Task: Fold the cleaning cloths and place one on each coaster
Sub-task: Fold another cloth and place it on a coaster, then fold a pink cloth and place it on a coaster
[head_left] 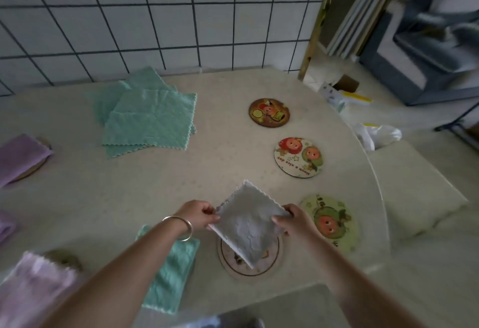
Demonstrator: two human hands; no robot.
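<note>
Both hands hold a folded grey cloth [248, 224] by opposite corners, above the near edge of the table [220, 151]. The left hand [198, 215] pinches the cloth's left corner between curled fingers and thumb; a silver bangle [181, 226] sits on that wrist. The right hand [294, 221] grips the right corner, thumb on top. The cloth hangs tilted, its lower tip over a pale round coaster [250, 263] with a brown ring; whether the tip touches the coaster cannot be told.

Just right of that hand lies a greenish coaster [337, 221] with a cartoon figure, bare. Farther back lie a white coaster [298, 157] with two cartoon faces and a dark brown coaster [269, 112], both bare.

A folded teal cloth [171, 270] lies left of the pale coaster, partly under the left forearm. At the back left, a loose pile of unfolded teal cloths [147, 118] lies spread on the table. At the left edge, a folded lilac cloth [20, 156] rests on a coaster [39, 167] that shows only at its rim. Another lilac cloth [39, 283], blurred, lies in the near left corner.
</note>
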